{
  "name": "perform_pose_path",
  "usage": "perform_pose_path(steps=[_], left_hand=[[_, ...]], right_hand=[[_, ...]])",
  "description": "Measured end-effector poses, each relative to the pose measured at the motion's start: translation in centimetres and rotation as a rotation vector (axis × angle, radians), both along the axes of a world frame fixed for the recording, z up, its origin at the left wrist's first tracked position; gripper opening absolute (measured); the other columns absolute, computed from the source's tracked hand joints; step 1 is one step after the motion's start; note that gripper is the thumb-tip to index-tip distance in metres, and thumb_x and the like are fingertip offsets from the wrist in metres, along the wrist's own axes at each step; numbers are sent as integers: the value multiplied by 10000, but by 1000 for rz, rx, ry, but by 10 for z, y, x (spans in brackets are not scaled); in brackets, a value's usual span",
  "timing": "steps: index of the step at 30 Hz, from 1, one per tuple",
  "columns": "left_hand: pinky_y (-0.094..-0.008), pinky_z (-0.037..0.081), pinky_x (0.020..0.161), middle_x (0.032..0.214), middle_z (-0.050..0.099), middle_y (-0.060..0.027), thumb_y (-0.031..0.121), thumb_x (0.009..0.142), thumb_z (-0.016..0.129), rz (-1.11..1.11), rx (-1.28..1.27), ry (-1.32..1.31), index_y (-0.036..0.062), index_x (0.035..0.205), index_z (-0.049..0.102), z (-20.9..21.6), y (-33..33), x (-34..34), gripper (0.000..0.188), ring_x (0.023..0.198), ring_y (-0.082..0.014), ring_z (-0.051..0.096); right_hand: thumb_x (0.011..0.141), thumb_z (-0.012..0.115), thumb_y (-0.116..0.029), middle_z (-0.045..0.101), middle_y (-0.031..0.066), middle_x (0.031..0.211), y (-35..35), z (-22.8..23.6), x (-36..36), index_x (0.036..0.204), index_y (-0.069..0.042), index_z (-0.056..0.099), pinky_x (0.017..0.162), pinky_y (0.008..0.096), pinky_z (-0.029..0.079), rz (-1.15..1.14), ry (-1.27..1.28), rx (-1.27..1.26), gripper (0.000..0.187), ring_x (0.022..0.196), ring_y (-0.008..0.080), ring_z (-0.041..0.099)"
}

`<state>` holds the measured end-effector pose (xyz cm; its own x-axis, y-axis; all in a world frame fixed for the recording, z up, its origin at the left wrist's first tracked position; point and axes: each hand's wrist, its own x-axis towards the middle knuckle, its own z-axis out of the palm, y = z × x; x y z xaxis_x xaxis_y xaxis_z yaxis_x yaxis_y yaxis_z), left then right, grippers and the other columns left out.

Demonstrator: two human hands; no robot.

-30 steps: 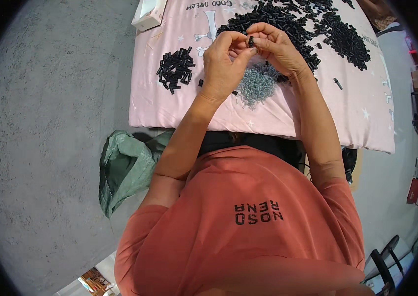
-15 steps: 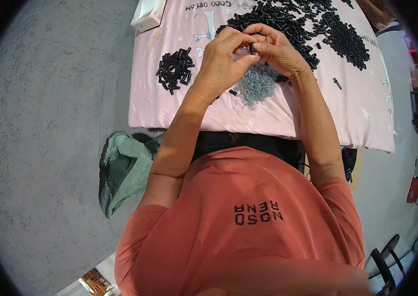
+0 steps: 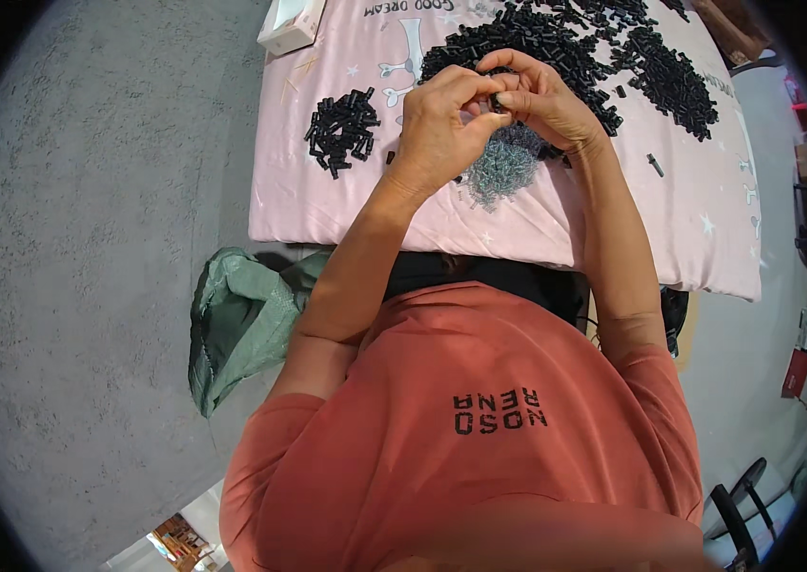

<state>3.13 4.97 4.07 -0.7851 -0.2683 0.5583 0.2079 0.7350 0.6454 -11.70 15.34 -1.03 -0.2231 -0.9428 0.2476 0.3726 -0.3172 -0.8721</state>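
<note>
at upper centre, the left hand (image 3: pixel 441 122) has curled further toward the right hand (image 3: pixel 550 103); both pinch a black piece (image 3: pixel 496 102), now mostly hidden, its handling apparently unfinished, above a clear pile (image 3: pixel 500 175).

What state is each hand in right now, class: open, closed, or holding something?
Left hand: closed, pinching a small black piece, mostly hidden.
Right hand: closed, pinching the same piece.

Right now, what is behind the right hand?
Black pieces heap beyond the right hand on pink cloth, and translucent pieces show on its near side. Whatever the hand covers can't be seen.
</note>
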Motion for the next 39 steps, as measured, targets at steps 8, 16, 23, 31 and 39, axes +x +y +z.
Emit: perform_pose_path(steps=[8, 16, 23, 31, 39], left_hand=[[-232, 509, 637, 798, 646, -52, 21, 662, 779, 24, 46, 22, 23, 901, 696, 1, 0, 1, 253, 668, -123, 615], [-336, 505, 681, 806, 629, -95, 89, 669, 775, 375, -133, -138, 27, 865, 682, -31, -90, 1, 225, 716, -231, 622], [-386, 486, 779, 884, 632, -135, 268, 700, 763, 498, -360, -413, 43, 875, 675, -60, -147, 9, 299, 844, -295, 616], [-383, 488, 790, 912, 633, -158, 283, 700, 765, 565, -357, -435, 24, 901, 669, -63, -145, 19, 341, 859, -301, 617], [-376, 486, 822, 950, 638, -123, 110, 786, 625, 371, -316, -264, 54, 922, 689, -52, -115, 4, 161, 911, -286, 622]], right_hand=[[841, 700, -138, 669, 47, 934, -2, -1, 1, 1233, -20, 526, 764, 223, 517, -11, 16, 1, 445, 819, 89, 630], [884, 652, -151, 671, 81, 950, -3, -5, -14, 1189, -15, 578, 711, 201, 506, -310, -103, 54, 342, 789, 97, 618], [905, 614, -129, 650, 81, 969, -2, -14, -26, 1190, -3, 574, 741, 208, 498, -429, -240, 5, 314, 799, 104, 591], [912, 604, -150, 645, 95, 994, -3, -16, -26, 1208, 17, 559, 755, 211, 492, -442, -234, 0, 342, 822, 113, 587], [919, 588, -152, 644, 105, 998, 0, -17, -29, 1235, 28, 543, 755, 214, 493, -476, -218, -10, 367, 829, 119, 592]])
